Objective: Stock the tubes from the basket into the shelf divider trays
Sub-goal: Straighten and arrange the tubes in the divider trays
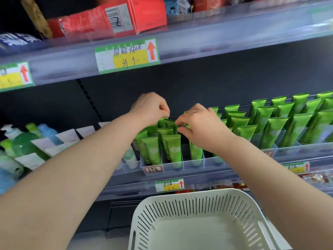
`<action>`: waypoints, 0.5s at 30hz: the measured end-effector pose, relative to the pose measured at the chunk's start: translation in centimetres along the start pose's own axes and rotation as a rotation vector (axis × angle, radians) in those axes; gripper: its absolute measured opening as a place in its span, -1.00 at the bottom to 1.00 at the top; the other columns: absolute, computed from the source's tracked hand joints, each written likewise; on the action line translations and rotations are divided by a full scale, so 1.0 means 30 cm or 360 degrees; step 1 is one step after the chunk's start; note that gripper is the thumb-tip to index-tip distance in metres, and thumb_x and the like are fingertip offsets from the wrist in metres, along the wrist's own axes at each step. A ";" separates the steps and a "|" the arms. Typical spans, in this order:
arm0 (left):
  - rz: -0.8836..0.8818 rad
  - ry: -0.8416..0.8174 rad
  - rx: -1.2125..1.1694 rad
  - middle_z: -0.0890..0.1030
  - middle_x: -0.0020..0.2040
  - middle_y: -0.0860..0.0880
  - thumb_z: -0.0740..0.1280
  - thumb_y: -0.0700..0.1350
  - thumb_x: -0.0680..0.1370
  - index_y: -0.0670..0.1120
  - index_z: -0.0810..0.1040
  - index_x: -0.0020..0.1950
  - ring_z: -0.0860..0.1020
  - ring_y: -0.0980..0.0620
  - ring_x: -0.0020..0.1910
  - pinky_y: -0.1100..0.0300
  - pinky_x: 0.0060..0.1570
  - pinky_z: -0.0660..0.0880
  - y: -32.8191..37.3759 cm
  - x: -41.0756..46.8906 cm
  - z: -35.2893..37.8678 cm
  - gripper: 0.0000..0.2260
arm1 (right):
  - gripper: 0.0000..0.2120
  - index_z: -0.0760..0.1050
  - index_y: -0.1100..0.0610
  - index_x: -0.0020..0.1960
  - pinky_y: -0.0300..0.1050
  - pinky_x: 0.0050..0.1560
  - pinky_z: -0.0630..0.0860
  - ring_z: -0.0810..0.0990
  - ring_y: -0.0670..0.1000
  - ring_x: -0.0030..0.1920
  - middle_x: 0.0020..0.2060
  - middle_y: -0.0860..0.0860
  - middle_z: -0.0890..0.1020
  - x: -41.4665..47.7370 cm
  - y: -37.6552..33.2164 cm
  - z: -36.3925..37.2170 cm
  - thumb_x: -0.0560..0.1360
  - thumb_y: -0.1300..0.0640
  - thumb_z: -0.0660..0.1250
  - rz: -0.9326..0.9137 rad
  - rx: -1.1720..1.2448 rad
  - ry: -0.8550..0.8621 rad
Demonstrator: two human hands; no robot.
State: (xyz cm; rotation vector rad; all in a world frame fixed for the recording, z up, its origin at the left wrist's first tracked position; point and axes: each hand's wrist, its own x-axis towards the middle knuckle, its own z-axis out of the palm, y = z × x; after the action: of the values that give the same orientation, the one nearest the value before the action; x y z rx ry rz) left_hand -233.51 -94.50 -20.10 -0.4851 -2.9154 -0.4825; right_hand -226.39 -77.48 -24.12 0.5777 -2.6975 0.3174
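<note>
Where they fill the clear trays, bright green tubes stand cap-down.

Dark back panel, clear upper shelf edge w/ price tags, dim light

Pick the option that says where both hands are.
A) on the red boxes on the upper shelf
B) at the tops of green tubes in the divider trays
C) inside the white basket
B: the left hand and right hand both pinch the top ends of green tubes standing in the clear divider trays.
</note>
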 end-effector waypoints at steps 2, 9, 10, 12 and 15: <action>0.0045 -0.0056 -0.0016 0.58 -0.31 0.25 0.50 -0.04 0.42 0.09 0.69 -0.20 0.59 0.17 -0.16 0.15 -0.05 0.55 -0.012 -0.020 -0.012 -0.97 | -0.77 0.56 -0.06 0.16 -0.02 0.06 0.29 0.34 0.01 0.24 0.01 -0.11 0.61 0.000 -0.023 0.018 0.57 -0.05 0.21 -0.0018 -0.0045 -0.0097; 0.0120 -0.0240 0.0077 0.57 -0.30 0.25 0.51 -0.05 0.42 0.06 0.71 -0.15 0.56 0.16 -0.15 0.10 -0.01 0.55 -0.021 -0.062 -0.016 -0.96 | -0.79 0.61 -0.04 0.10 0.01 0.10 0.22 0.35 0.01 0.28 -0.01 -0.01 0.60 0.003 -0.062 0.050 0.58 0.00 0.22 -0.0015 -0.0107 -0.0180; 0.0110 -0.0246 0.0097 0.58 -0.28 0.24 0.50 -0.04 0.43 0.06 0.71 -0.14 0.57 0.13 -0.12 0.09 -0.01 0.55 -0.021 -0.064 -0.015 -0.96 | -0.79 0.61 -0.05 0.09 0.01 0.11 0.23 0.35 0.00 0.27 -0.02 -0.02 0.61 0.002 -0.061 0.049 0.58 0.01 0.22 -0.0020 -0.0118 -0.0162; 0.0079 -0.0274 0.0146 0.58 -0.25 0.22 0.50 -0.03 0.43 0.08 0.71 -0.12 0.57 0.10 -0.09 0.10 -0.03 0.55 -0.020 -0.068 -0.010 -0.95 | -0.80 0.61 -0.07 0.09 0.02 0.13 0.24 0.35 -0.01 0.26 -0.03 -0.03 0.60 0.001 -0.057 0.050 0.58 0.01 0.22 -0.0026 -0.0143 -0.0152; 0.0042 -0.0327 0.0261 0.60 -0.19 0.19 0.50 -0.02 0.43 0.09 0.70 -0.10 0.55 0.07 -0.06 0.14 -0.09 0.50 -0.017 -0.073 0.003 -0.93 | -0.79 0.58 -0.08 0.12 0.03 0.13 0.23 0.33 0.00 0.29 0.03 -0.02 0.59 0.000 -0.056 0.059 0.59 0.01 0.20 -0.0019 -0.0149 -0.0186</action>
State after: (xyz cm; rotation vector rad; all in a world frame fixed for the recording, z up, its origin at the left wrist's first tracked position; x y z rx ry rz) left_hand -231.64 -95.55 -20.76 -0.5800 -3.1043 -0.1976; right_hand -226.22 -79.49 -25.49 0.6023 -2.8018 0.1574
